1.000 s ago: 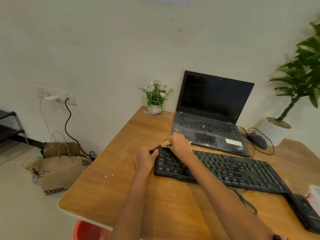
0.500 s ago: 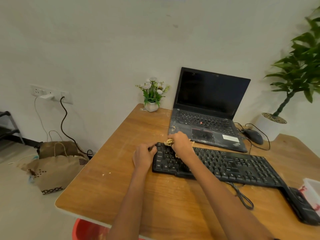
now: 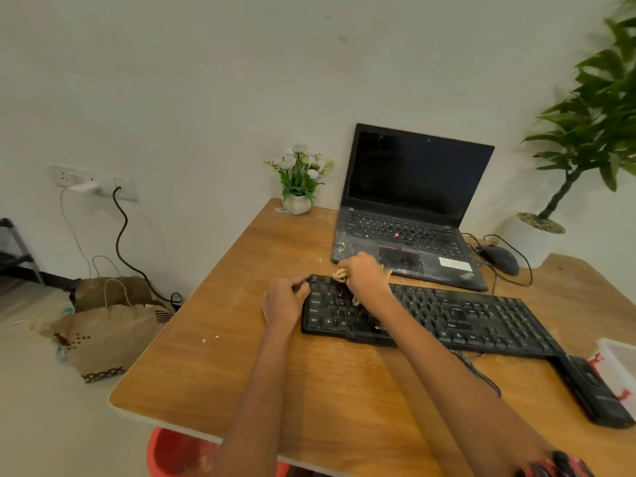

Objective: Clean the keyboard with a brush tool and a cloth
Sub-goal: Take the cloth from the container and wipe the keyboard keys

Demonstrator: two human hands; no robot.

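Keyboard (image 3: 447, 316), black and wired, lies across the middle of the wooden desk (image 3: 241, 356), its long side running from the left-centre toward the right edge. The left hand (image 3: 284, 301) grips the keyboard's left end, fingers curled over its far-left corner. The right hand (image 3: 366, 273) sits over the upper-left keys, fingers closed round a crumpled yellowish cloth (image 3: 340, 275); a bit of it pokes out to the left of the knuckles and another bit shows below the hand on the keys.

Behind the keyboard, toward the desk's back edge, an open laptop (image 3: 409, 208) stands with a dark screen and pale dust on its palm rest. A black mouse (image 3: 500, 259) rests just right of it. At the back-left corner a small white pot (image 3: 296, 204) holds white flowers with green leaves. At the right edge a pale tray (image 3: 621, 363) is cut off by the frame; its contents cannot be made out. A black flat device (image 3: 593, 390) lies just beside it.

On the floor left of the desk slump brown paper bags (image 3: 110, 325); what is inside is hidden. A red bucket (image 3: 175, 454) shows under the desk's near edge.
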